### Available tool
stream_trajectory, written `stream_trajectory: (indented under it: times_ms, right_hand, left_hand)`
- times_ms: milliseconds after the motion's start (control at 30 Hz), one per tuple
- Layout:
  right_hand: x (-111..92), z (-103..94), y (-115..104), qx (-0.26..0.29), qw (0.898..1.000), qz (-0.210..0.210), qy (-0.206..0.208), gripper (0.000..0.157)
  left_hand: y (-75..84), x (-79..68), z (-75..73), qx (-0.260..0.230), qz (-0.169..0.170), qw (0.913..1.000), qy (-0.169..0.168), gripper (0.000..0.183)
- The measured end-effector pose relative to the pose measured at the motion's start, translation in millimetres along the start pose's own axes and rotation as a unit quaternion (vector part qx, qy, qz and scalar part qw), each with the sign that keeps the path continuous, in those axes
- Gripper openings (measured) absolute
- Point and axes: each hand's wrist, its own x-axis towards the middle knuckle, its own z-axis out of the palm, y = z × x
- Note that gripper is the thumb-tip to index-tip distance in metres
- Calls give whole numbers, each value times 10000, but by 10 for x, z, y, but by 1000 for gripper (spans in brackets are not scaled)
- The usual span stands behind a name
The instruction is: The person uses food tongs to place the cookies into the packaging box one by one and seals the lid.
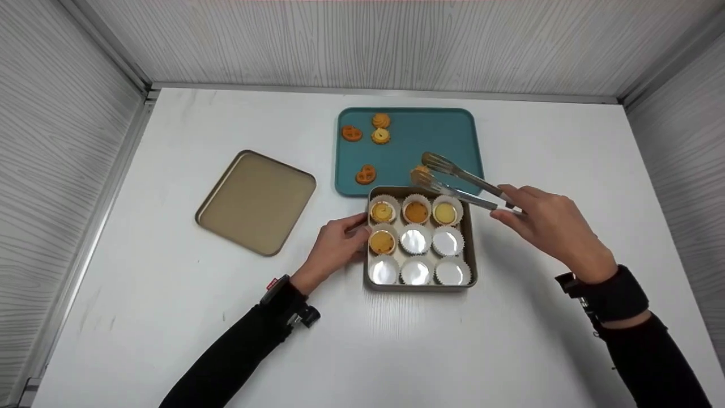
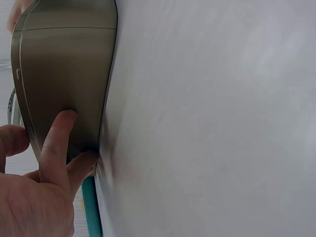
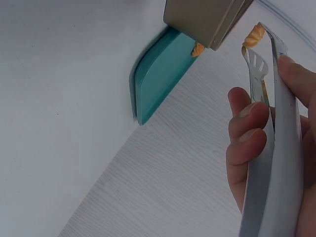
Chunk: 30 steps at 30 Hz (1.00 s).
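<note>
- The right hand [image 1: 549, 229] grasps metal tongs [image 1: 465, 180], thumb on one arm and fingers curled round the other; the tips are slotted.
- A ridged golden cookie [image 3: 254, 35] sits between those tips, above the near right part of the teal tray [image 1: 442, 130]. From overhead the tongs partly cover it; the right wrist view shows it plainly.
- The left hand [image 1: 338, 243] is unclenched, its fairly straight fingers against the left wall of the square tin [image 1: 420, 288]. The left wrist view alone shows a finger flat on that smooth, bronze-toned metal, with another lower down by the base.
- Nine pleated paper cups [image 1: 416, 239] fill the tin three by three. Round cookies sit in the whole far row and the middle row's left cup; the other five show shiny white bottoms.
- On the tray, two pretzel-shaped cookies [image 1: 366, 174] lie to the left, and two round, ridged cookies [image 1: 380, 128] touch at the far side.
- Tongs and tin block some of the tray's near edge.
- A shallow, gold-toned square lid [image 1: 257, 201] lies slantwise at left on the white table [image 1: 153, 255], with grey wood-grain panels [image 1: 368, 42] around.
</note>
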Motion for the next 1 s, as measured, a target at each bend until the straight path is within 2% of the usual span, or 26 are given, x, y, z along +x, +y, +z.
stream_trajectory:
  times_ms: [200,533,1000]
  right_hand:
    - [-149,-65,-72,51,10000,-85,-3,43]
    - [-315,-66,-203,-91,9990,-359,-234,45]
    - [-458,-97,-292,-224,9966,-655,-436,47]
  left_hand:
    - [0,8,-17,101,33,9999,75,51]
    - [-14,-20,-68,174,30,9997,180,49]
    - [-6,8,-1,401,104,9990,139,49]
